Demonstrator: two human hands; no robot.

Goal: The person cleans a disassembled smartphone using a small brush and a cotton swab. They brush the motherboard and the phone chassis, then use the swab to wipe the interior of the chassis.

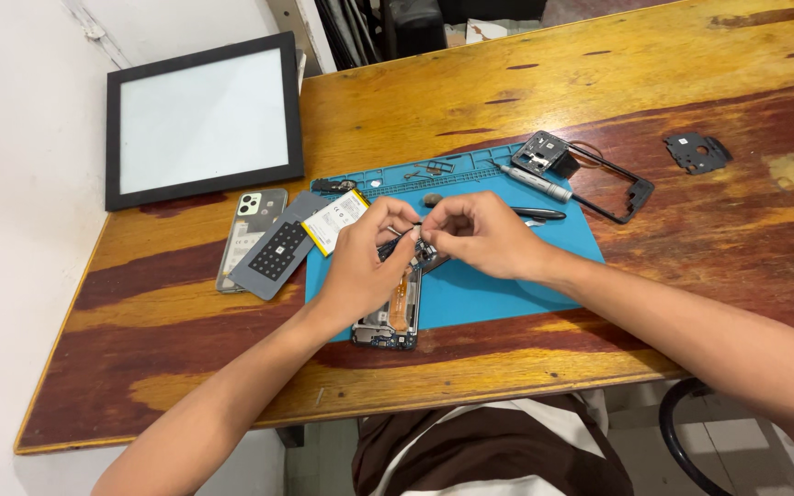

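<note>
Over the blue mat's (507, 285) near edge, both hands (365, 262) (480, 234) pinch a tiny, fragile-looking part (425, 250) above the opened phone (390, 317)

We see a black-framed, pale blank screen (204, 119) at the table's far left. A white, yellow-edged label covers the battery (335, 221) nearby.
</note>
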